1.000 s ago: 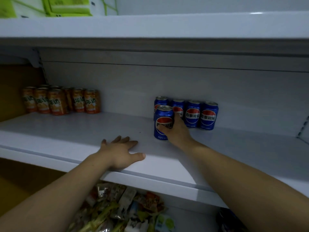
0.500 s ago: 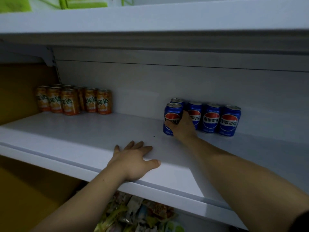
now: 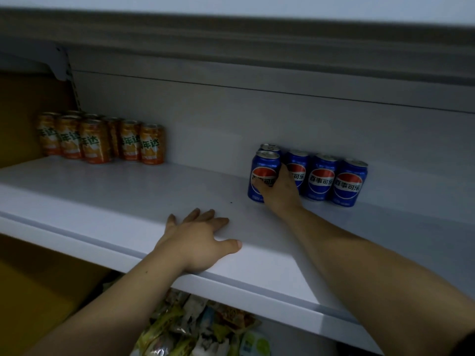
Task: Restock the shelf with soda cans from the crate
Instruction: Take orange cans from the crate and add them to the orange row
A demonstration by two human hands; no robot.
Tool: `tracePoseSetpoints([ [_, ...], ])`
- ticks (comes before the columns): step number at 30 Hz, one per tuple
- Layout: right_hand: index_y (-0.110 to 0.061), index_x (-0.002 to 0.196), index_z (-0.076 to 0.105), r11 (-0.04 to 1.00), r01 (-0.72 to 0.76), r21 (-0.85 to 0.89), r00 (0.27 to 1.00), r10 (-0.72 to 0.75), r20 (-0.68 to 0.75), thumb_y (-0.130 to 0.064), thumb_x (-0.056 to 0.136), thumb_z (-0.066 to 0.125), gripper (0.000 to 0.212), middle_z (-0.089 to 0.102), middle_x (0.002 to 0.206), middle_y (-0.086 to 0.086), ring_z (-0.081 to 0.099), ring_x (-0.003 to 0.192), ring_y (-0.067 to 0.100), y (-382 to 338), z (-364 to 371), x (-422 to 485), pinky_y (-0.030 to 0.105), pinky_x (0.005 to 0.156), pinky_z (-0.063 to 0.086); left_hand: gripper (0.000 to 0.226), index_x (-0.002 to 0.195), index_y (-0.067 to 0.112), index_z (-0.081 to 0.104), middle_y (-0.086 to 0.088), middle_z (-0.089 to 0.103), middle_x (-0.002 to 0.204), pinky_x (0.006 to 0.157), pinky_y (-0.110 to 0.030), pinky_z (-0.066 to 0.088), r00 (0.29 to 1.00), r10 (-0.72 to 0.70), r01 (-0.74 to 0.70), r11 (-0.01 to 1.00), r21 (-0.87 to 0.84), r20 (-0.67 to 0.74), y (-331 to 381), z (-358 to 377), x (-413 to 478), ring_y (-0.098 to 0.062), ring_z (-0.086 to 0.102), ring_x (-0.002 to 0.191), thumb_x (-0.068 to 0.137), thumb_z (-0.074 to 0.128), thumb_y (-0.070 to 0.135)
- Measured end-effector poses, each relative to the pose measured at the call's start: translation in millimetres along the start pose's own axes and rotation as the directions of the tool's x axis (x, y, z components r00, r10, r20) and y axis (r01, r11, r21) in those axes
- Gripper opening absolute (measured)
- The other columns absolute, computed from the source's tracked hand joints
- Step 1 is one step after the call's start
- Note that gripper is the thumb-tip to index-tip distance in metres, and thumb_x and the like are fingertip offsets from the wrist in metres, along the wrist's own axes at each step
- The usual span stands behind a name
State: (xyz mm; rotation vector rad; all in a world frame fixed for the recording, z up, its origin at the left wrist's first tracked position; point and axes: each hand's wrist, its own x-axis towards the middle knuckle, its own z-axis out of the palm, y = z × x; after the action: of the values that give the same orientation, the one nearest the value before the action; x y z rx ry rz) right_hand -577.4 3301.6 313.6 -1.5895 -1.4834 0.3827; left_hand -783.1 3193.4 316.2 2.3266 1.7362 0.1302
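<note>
The right hand (image 3: 280,192) reaches toward the back of the white shelf (image 3: 123,201) and grips a blue can (image 3: 263,173). The thumb lies across the front of the label and the fingers curl round the can's right side. The blue can stands upright on the shelf, at the left end of the blue group. It is directly in front of a back can (image 3: 270,147), of which only the top shows.

To its right, three cans (image 3: 322,182), also blue, stand upright side by side along the back wall, touching one another. The hand hides part of the nearest one.

The left hand (image 3: 198,240) lies flat and palm down on the shelf near its front edge. Its fingers are straight and spread, the thumb points right, and it holds nothing. It is well apart from every can.

At the shelf's far left, orange cans (image 3: 100,140) stand upright in a tight cluster, well apart from the blue ones. Coloured snack packs (image 3: 200,327) lie below the shelf, and an upper shelf (image 3: 231,32) runs overhead.
</note>
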Motion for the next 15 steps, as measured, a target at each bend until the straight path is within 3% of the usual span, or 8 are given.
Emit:
tracePoseSetpoints([
  [10,-0.014,0.151,0.021,0.993,-0.122,-0.002,0.99,0.122,0.065,-0.045,0.081,0.07,0.091,0.039,0.149,0.008,0.043,0.134,0.029,-16.9,-11.1,-7.9,0.046,0.108,0.04,0.069,0.147,0.043,0.021,0.012,0.007,0.16,0.115,-0.053,-0.006,1.0,0.012,-0.012,1.0,-0.023,0.002,-0.7,-1.3,-0.5,-0.015,0.002,0.148,0.086,0.034,0.072],
  [13,-0.014,0.152,0.018,0.995,-0.079,-0.057,0.992,0.084,0.095,-0.049,0.08,0.069,0.094,0.037,0.151,0.008,0.042,0.134,0.029,-32.7,-28.3,-17.1,0.045,0.107,0.04,0.067,0.147,0.04,0.027,0.011,0.015,0.159,0.117,-0.049,-0.001,0.999,0.004,-0.01,0.989,-0.148,-0.036,-3.2,-6.8,-2.9,-0.016,0.012,0.146,0.087,0.044,0.064],
  [15,-0.015,0.15,0.022,0.997,-0.022,-0.077,0.994,0.03,0.104,-0.047,0.081,0.069,0.09,0.038,0.148,0.008,0.044,0.131,0.03,-48.2,-40.3,-25.5,0.042,0.104,0.042,0.068,0.146,0.037,0.031,0.009,0.02,0.158,0.119,-0.046,0.01,0.998,-0.009,-0.008,0.97,-0.243,-0.069,-8.5,-12.7,-7.6,-0.017,0.022,0.144,0.085,0.05,0.062],
])
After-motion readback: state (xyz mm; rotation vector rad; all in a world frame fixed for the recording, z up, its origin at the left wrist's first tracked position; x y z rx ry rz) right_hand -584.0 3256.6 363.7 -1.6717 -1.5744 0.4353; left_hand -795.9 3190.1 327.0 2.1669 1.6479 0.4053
